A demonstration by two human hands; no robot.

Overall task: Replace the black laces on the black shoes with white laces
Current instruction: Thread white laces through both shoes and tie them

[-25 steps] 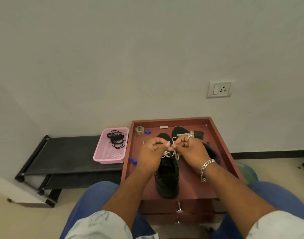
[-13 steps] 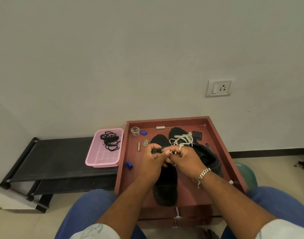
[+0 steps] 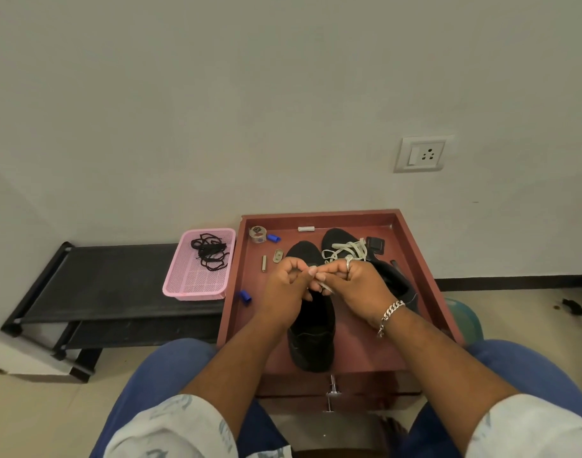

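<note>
Nearest the camera, two blue-trousered knees and pale sleeves are framing the view, cut off by the lower edge. Just beyond them the red tabletop (image 3: 412, 246), a raised-rim tray surface, is carrying the near black shoe (image 3: 311, 335), which is lying with its long axis running away from the person, heel toward the knees and toe toward the wall. Over its middle the left hand (image 3: 284, 289) and the right hand (image 3: 360, 285) are meeting, fingers curled, both pinching a short piece of white lace (image 3: 326, 286) between their tips; how the lace is passing through the eyelets is hidden under the hands. A silver bracelet (image 3: 390, 314) is hanging on the right wrist, and a ring is showing on a right finger.

Behind the right hand the second black shoe (image 3: 393, 280) is lying angled, its toe pointing to the far edge, with loose white laces (image 3: 347, 251) bunched across it; its heel end is partly covered by the forearm. Small items are scattered farther on: a blue cap (image 3: 245, 297), a tape roll (image 3: 257, 234), and metal bits too small to make out.

Left of the tabletop, a pink basket (image 3: 197, 285) is sitting on a black rack (image 3: 111, 276), holding the tangled black laces (image 3: 208, 251). On the far wall a socket plate (image 3: 421, 154) is showing.
</note>
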